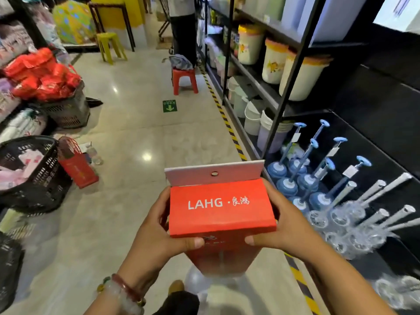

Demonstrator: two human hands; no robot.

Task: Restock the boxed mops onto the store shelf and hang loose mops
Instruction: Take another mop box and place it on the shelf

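Head view showed an aisle with the shelf [375, 142] running down the right side, its low dark deck carrying blue-handled mops [302, 178] farther off and wrapped silver-handled ones [354, 217] nearer. Baskets [34, 173] of goods stood on the floor [136, 123] at left, and a red stool [184, 80] stood far down the aisle.

The red box [221, 208], marked LAHG, was held upright in mid-air at near centre, just left of the shelf edge and touching nothing but the hands. Its white top flap [213, 172] stood open at the far side.

The left hand [156, 226] and right hand [286, 226] each clamped one side of the box top, thumbs pressed on the near face and fingers wrapped round behind.

The step in hand looked to be readying the box for the shelf. It would be done best by folding the flap down first, keeping the box upright and the label facing the aisle, then turning right and lowering it onto a bare part of the deck, clear of the mop handles that slant outward.
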